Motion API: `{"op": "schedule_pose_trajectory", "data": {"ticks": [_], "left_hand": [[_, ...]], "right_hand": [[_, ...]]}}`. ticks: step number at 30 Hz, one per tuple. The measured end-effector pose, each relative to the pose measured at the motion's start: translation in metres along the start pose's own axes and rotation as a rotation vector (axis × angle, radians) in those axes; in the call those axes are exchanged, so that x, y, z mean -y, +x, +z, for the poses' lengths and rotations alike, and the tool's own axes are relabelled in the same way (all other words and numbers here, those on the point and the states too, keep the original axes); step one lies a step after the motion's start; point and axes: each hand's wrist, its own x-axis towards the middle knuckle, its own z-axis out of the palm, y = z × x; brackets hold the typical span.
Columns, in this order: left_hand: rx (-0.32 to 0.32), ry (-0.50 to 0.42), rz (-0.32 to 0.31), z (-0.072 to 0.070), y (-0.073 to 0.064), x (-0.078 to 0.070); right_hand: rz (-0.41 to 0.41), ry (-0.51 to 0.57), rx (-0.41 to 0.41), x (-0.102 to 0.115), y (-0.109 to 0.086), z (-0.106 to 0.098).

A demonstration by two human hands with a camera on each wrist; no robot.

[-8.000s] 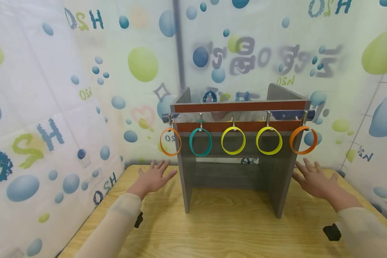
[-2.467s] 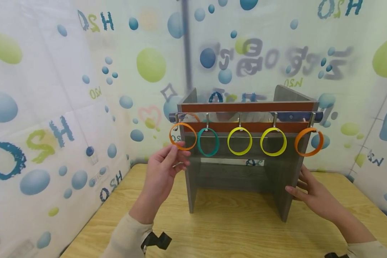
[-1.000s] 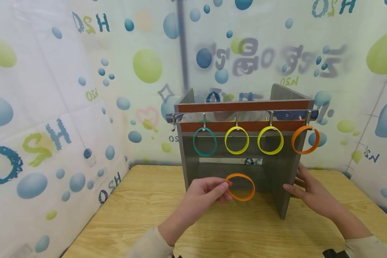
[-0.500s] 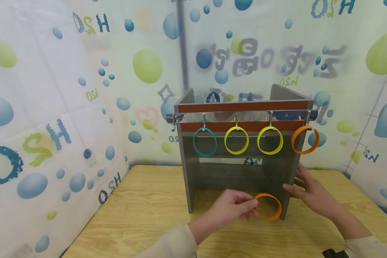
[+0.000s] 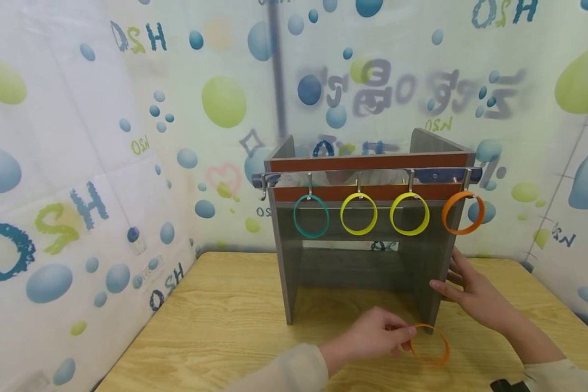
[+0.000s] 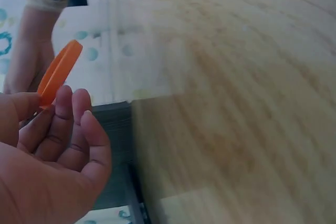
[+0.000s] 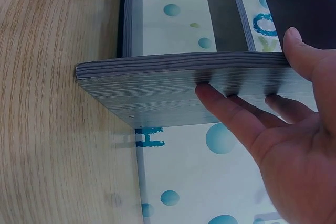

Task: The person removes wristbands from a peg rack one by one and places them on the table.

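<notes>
In the head view, my left hand pinches an orange ring between thumb and fingers, low over the table by the rack's right front foot. The left wrist view shows the same orange ring edge-on at my fingertips. My right hand holds the right side panel of a grey wooden rack; its thumb is at the front edge and its fingers are against the outer face. On the rack's hooks hang a teal ring, two yellow rings and another orange ring.
A metal hook rail runs across the rack's front, and its leftmost hook carries no ring. The rack stands on a wood-grain table. Patterned curtains enclose the back and sides.
My left hand took the orange ring off the leftmost hook and carried it down and to the right. My right hand moved from beside the rack onto its right panel and has stayed there.
</notes>
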Motion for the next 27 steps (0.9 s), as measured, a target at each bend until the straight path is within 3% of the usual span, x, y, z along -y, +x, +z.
{"op": "schedule_pose_trajectory", "data": {"ticks": [7,13,27], "left_hand": [[0.037,0.105,-0.048,0.018,0.008,0.004],[0.031,0.098,-0.057,0.030,0.014,0.005],[0.011,0.075,-0.109,0.040,0.022,0.006]], "right_hand": [[-0.017,-0.004,-0.002,0.001,0.000,-0.002],[-0.018,-0.014,-0.007,0.003,0.000,-0.002],[-0.005,-0.029,-0.012,0.003,-0.001,-0.001]]}}
